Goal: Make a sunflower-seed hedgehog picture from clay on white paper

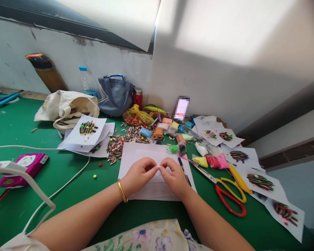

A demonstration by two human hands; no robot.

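My left hand (142, 175), with a gold bangle at the wrist, and my right hand (174, 177) meet above a white paper sheet (133, 151). Both are closed in a pinch, thumb and forefinger tips nearly touching. Between them shows a tiny white piece (158, 167), too small to name. A black pen (181, 164) lies on the paper beside my right hand. Just beyond the fingers sit a green clay lump (173, 149) and a black one (182, 149) in clear wrap. Loose sunflower seeds (116, 148) are heaped at the paper's far left.
Scissors (216, 180) and a yellow utility knife (239, 178) lie at the right, near paper sheets with seed pictures (260, 182). More pictures (87, 129) stand stacked at left. A white cable (73, 177) crosses the green table near a magenta box (28, 167). Bags (116, 96) line the wall.
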